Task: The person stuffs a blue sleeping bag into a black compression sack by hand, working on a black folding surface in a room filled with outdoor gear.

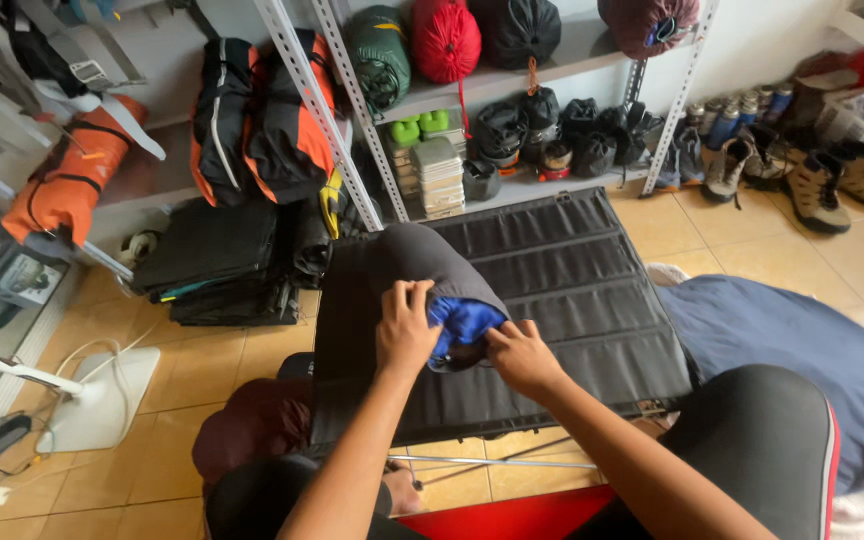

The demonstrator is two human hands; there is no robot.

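the black folding cot (572,290) fills the floor in front of me, its ribbed fabric top flat, metal shelving (352,130) with stuffed bags and boots (812,180) behind it. on the near-left part of the cot lies the grey stuff sack (412,265), mouth toward me, with the blue sleeping bag (464,322) bulging out of that opening. my left hand (407,330) is curled closed over the sack's rim on the left of the mouth, fingers gripping the grey fabric. my right hand (524,355) sits at the lower right of the mouth, fingers bent and pressed against the blue fabric; whether it pinches it or only pushes, i cannot tell. i judge i'm mid-stuffing, blue cloth partly in. the next push wants the rim held firm while the loose blue goes deeper.
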